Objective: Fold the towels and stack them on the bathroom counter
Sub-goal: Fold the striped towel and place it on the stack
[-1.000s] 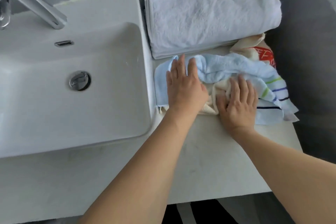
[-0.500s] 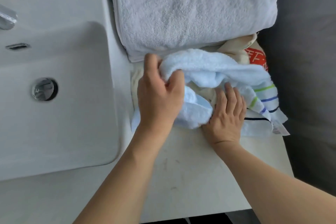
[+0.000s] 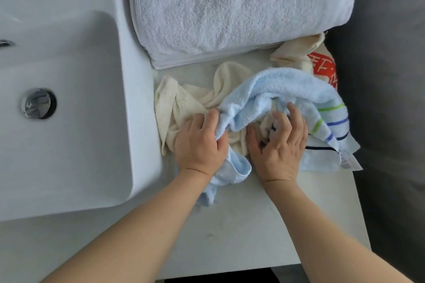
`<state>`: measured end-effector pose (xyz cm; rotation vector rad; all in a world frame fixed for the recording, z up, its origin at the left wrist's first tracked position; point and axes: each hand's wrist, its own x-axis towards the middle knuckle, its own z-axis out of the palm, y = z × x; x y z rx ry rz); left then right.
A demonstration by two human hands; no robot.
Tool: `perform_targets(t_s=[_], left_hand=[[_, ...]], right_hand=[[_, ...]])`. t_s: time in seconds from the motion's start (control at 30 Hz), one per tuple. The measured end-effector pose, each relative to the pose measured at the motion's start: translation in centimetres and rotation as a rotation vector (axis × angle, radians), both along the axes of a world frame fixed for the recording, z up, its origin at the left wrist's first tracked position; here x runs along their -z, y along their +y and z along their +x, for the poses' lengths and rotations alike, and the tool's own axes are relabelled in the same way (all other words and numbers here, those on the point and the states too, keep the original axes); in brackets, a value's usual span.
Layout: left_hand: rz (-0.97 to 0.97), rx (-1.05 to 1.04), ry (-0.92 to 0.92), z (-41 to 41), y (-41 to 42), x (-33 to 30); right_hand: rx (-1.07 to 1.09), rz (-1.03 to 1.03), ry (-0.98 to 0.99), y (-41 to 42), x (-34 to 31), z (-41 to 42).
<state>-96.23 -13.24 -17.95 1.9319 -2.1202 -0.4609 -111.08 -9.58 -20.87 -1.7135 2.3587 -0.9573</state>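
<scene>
Two hands work in the middle of the frame, on a loose heap of cloth. The left hand is closed around a bunched edge of the light blue towel, probably to pull it free of the cream towel that lies under it. The right hand has its fingers curled into the folds where blue and cream mix; which of the two it grips I cannot tell. At the top of the frame one white towel lies already folded, so I judge the stack starts there. I count three towels: one folded, two not yet. One cloth with red print shows at the right edge of the counter. One sink fills the left side
</scene>
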Motion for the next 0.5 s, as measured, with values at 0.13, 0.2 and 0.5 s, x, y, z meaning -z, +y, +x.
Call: perform_targets(t_s=[0.13, 0.2, 0.5], left_hand=[[-0.043, 0.017, -0.031, -0.1, 0.0, 0.4], [-0.046, 0.017, -0.021, -0.1, -0.1, 0.4], [-0.020, 0.033, -0.023, -0.1, 0.0, 0.5]], right_hand=[[0.064, -0.055, -0.056, -1.0, -0.6, -1.1], [0.105, -0.024, -0.034, -2.9, -1.1, -2.4], [0.013, 0.169, 0.026, -3.5, -0.9, -3.4]])
